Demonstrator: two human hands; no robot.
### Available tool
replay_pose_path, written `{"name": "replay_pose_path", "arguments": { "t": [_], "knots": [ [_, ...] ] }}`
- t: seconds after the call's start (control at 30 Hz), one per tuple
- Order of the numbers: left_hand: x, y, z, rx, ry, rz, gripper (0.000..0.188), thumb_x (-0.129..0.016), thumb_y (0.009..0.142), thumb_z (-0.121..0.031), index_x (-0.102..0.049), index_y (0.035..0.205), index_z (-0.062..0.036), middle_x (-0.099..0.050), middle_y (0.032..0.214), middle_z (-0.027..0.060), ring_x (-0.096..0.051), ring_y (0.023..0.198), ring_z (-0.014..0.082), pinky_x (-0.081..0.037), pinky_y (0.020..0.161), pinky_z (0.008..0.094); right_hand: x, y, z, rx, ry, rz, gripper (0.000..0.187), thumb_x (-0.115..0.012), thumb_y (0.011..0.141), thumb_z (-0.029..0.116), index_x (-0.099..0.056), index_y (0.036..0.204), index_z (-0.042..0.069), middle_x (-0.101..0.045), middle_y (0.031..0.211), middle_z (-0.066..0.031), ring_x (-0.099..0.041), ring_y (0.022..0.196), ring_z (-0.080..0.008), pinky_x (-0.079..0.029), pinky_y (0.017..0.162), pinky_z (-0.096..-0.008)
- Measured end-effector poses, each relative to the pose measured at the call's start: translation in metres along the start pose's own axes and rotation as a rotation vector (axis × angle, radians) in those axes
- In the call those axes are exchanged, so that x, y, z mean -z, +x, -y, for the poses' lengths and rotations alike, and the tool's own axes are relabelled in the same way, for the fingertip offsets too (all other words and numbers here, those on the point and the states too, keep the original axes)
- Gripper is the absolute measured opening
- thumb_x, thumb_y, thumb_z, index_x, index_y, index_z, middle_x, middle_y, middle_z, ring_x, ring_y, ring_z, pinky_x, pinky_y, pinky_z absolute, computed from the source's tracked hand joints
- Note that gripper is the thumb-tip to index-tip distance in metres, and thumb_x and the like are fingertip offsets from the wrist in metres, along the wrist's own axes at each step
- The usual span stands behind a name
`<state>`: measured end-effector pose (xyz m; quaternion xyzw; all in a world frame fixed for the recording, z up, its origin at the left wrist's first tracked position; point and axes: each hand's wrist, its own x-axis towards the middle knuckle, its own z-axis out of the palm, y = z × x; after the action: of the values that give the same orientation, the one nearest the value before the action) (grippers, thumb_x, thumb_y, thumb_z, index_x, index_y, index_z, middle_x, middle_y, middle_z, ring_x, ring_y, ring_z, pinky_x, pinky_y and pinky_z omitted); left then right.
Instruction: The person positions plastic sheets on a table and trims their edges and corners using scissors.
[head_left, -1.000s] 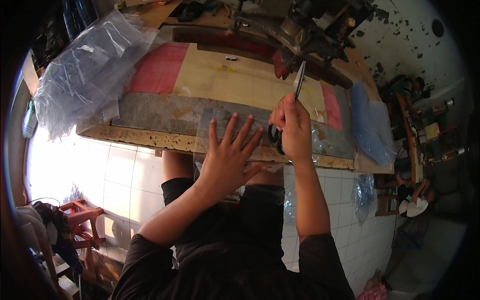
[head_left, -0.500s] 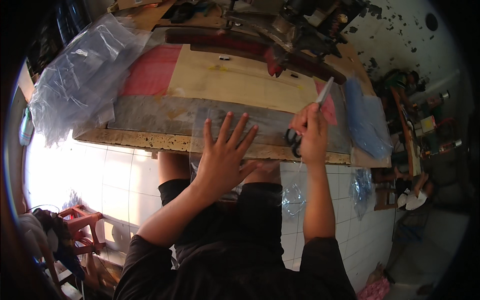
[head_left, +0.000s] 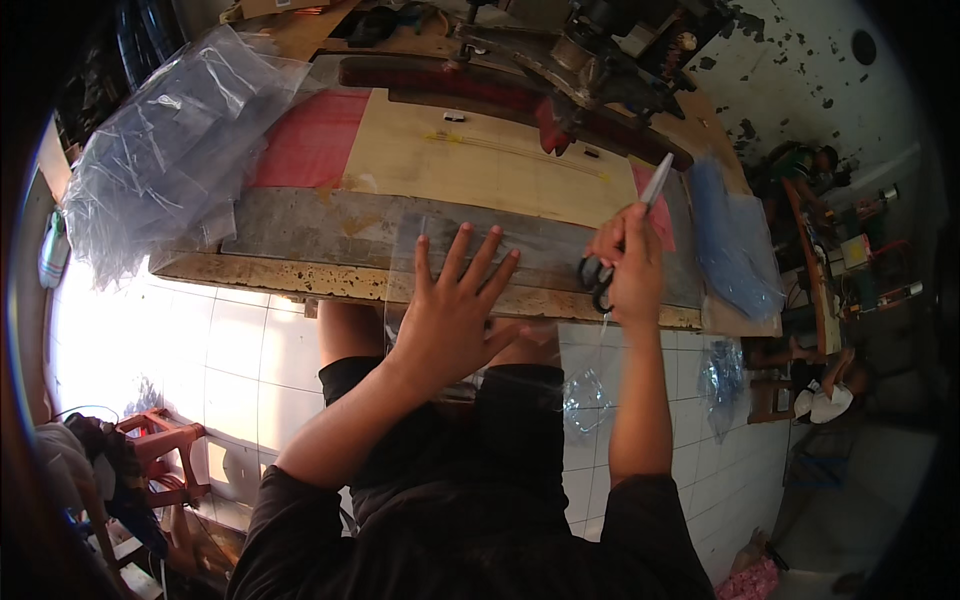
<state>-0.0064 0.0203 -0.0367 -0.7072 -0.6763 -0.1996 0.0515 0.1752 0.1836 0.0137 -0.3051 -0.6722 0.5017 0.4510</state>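
My left hand lies with fingers spread on a clear plastic sheet at the table's front edge; part of the sheet hangs over the edge above my legs. My right hand is closed round a pair of scissors, the blades pointing up and away and the black handles showing left of my palm. The scissors are a little right of the sheet, over the grey table strip. Whether the blades are fully together is hard to make out.
A big pile of clear plastic covers the table's left end. Bluish plastic sheets lie at the right. Behind a cream board with red ends stands a machine with a long dark-red bar. A red stool is at lower left. People sit far right.
The table and things on it sit slightly further right in view. Both hands keep nearly the same pose, the left still flat on the sheet, the right still holding the scissors.
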Motion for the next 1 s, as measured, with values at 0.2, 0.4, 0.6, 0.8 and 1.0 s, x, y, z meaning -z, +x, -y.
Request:
{"name": "replay_pose_path", "arguments": {
  "t": [0.2, 0.4, 0.6, 0.8, 1.0],
  "knots": [
    [0.016, 0.0, 0.018, -0.01, -0.081, 0.071, 0.085, -0.061, 0.098, -0.061, -0.042, 0.16, -0.0059, -0.033, 0.17, 0.0157, -0.028, 0.158, 0.0372, -0.02, 0.126, 0.065, -0.067, 0.007, 0.006, -0.013, 0.106, 0.084, 0.054, -0.038, 0.116, 0.045, -0.042, 0.076, 0.01, -0.038, 0.063, 0.0029, -0.037, 0.058, -0.0091, -0.044, 0.065, -0.0295],
    [0.032, -0.011, 0.058, 0.02, -0.596, 0.076, 0.077, -0.075, 0.093, -0.047, -0.052, 0.152, -0.0024, -0.037, 0.168, 0.0169, -0.032, 0.157, 0.0375, -0.023, 0.128, 0.0569, -0.089, 0.01, 0.002, 0.045, 0.085, 0.105, 0.055, -0.04, 0.116, 0.046, -0.044, 0.076, 0.009, -0.038, 0.062, 0.0029, -0.036, 0.058, -0.0088, -0.043, 0.063, -0.0287],
    [0.045, -0.031, 0.076, 0.041, -0.088, 0.018, 0.076, -0.076, 0.09, -0.047, -0.054, 0.153, -0.0107, -0.041, 0.166, 0.0138, -0.034, 0.156, 0.0338, -0.023, 0.128, 0.0576, -0.097, 0.006, 0.007, 0.071, 0.052, 0.094, 0.055, -0.038, 0.116, 0.046, -0.041, 0.075, 0.01, -0.036, 0.063, 0.0031, -0.036, 0.059, -0.009, -0.043, 0.063, -0.0282],
    [0.035, -0.036, 0.081, 0.044, -0.112, -0.051, 0.08, -0.077, 0.088, -0.049, -0.053, 0.154, -0.0119, -0.041, 0.167, 0.0124, -0.036, 0.156, 0.0341, -0.024, 0.127, 0.0586, -0.115, 0.005, 0.004, 0.073, 0.138, 0.118, 0.054, -0.036, 0.117, 0.045, -0.038, 0.076, 0.011, -0.036, 0.064, 0.0033, -0.035, 0.059, -0.0089, -0.042, 0.063, -0.0277],
    [0.03, -0.037, 0.083, 0.045, -0.094, -0.086, 0.079, -0.075, 0.089, -0.05, -0.053, 0.154, -0.0106, -0.04, 0.168, 0.0138, -0.038, 0.154, 0.0357, -0.025, 0.125, 0.0605, -0.142, 0.004, 0.005, 0.083, 0.202, 0.148, 0.053, -0.035, 0.117, 0.043, -0.039, 0.076, 0.01, -0.038, 0.064, 0.0033, -0.035, 0.059, -0.0083, -0.04, 0.062, -0.027]
  ]
}}
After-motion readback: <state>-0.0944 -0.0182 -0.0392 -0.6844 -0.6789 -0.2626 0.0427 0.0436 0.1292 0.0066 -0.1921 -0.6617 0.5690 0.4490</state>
